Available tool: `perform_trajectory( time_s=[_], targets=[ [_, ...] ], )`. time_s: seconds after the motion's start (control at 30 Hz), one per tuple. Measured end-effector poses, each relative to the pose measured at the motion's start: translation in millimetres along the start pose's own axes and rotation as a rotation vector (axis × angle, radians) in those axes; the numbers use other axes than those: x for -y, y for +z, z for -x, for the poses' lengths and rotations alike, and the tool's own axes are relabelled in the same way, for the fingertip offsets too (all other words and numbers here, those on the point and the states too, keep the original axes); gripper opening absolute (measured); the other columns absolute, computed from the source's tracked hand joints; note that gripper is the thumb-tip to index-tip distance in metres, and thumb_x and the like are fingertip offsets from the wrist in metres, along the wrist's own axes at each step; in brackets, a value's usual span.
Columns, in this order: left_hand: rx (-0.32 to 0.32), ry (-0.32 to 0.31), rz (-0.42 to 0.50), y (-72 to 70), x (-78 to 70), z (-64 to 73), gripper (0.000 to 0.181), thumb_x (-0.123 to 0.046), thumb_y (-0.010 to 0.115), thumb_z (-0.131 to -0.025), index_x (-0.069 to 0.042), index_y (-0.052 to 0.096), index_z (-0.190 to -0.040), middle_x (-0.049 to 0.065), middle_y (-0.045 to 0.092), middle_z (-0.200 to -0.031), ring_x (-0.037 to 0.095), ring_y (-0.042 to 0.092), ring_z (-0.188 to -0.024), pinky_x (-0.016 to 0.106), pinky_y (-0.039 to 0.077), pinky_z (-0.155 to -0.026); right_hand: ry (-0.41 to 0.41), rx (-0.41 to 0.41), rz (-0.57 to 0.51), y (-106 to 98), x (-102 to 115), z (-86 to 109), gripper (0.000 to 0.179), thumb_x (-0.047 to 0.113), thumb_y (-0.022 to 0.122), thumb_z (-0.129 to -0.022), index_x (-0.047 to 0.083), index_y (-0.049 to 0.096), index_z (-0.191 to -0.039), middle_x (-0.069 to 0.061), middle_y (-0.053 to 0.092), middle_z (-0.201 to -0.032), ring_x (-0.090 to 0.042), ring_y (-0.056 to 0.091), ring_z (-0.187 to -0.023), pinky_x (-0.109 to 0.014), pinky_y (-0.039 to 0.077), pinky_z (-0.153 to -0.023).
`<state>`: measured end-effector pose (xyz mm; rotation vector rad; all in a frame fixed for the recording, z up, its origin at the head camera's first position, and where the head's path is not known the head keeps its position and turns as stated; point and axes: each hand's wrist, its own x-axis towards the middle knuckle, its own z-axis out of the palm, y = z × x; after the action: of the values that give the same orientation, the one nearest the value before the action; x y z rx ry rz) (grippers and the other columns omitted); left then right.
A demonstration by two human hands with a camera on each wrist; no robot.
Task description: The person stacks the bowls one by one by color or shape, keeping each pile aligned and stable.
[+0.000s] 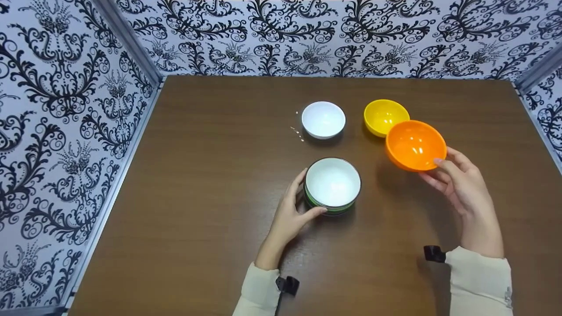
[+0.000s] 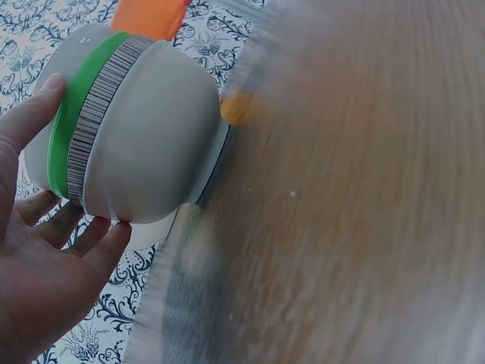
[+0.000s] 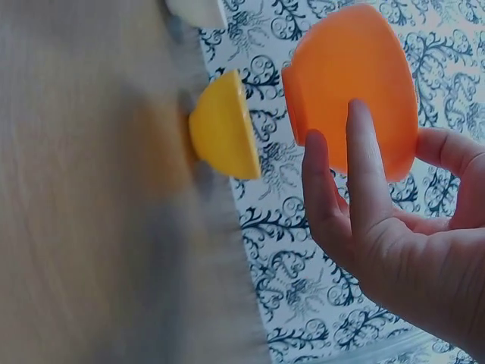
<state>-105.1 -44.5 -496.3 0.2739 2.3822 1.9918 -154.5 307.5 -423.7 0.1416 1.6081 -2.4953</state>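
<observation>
The work looks partway done: what seem to be two bowls sit one in the other in the green-striped stack (image 1: 333, 186), and the left hand (image 1: 291, 216) grips its side. The right hand (image 1: 467, 189) holds the orange bowl (image 1: 415, 147) up in the air, behind the stack and to its right, not set down yet. The white bowl (image 1: 323, 119) behind the stack and the yellow bowl (image 1: 382, 115) farther right sit alone on the desk (image 1: 197, 197). The orange bowl's mouth points up; being round, it has no long side.
</observation>
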Motion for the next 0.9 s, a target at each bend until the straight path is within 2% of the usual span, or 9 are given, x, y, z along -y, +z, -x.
perform_trajectory(
  time_s=[0.57,0.9],
  targets=[
    [0.007,-0.003,0.002,-0.4,1.3,0.0,0.096,-0.029,0.083,-0.081,-0.013,0.027,-0.158,0.008,0.031,-0.162,0.024,0.041,-0.145,0.041,0.037,-0.119,-0.042,0.097,0.13,31.5,5.8,3.0,0.027,0.001,0.053,-0.101,0.012,0.064,-0.123,-0.003,0.073,-0.108,-0.016,0.076,-0.091,-0.027,0.061,-0.077],
    [-0.003,0.013,-0.002,-0.2,0.1,0.6,0.093,-0.028,0.083,-0.082,-0.016,0.029,-0.157,0.009,0.033,-0.161,0.027,0.043,-0.144,0.044,0.038,-0.119,-0.061,0.161,0.316,55.5,-0.7,2.1,0.024,0.005,0.052,-0.102,0.014,0.065,-0.12,0.0,0.074,-0.107,-0.013,0.075,-0.092,-0.025,0.061,-0.076]
  ],
)
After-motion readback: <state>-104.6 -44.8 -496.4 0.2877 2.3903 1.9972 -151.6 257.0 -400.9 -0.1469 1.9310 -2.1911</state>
